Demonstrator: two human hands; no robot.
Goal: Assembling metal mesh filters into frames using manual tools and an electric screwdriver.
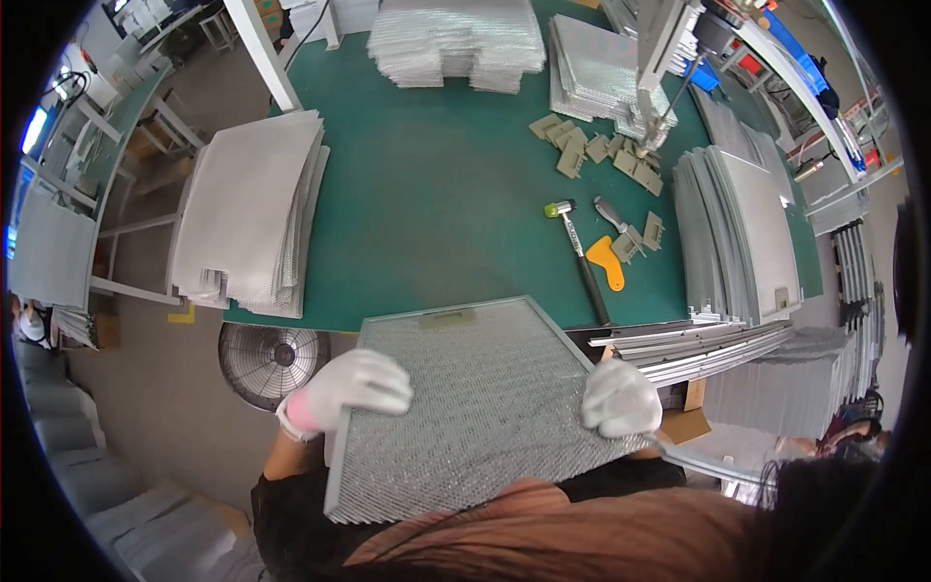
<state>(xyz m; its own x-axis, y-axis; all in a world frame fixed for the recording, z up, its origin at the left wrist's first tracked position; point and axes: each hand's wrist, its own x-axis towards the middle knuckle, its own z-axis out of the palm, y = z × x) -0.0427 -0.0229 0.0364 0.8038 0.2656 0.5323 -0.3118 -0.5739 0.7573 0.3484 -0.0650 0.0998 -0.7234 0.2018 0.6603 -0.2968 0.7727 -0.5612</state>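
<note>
A silvery mesh filter panel (465,407) leans between me and the bench's front edge. Thin metal framing runs along its far, left and right sides, and a grey-beige plate is set in the far side. My left hand (361,382), in a white glove, is closed over the left edge, its fingers lying on the mesh. Also gloved, my right hand (623,399) is curled round the right edge. From beneath it a metal frame strip (713,464) juts out to the right, apart from the mesh at its outer end. The panel's near side is partly hidden.
On the green bench (427,194) lie a mallet (582,260), a yellow scraper (607,263), a putty knife (613,215) and several beige plates (572,144). Mesh stacks (247,209) stand left and far; framed panels (737,233) stand right. Metal strips (698,351) lie front right; a fan (274,361) stands below left.
</note>
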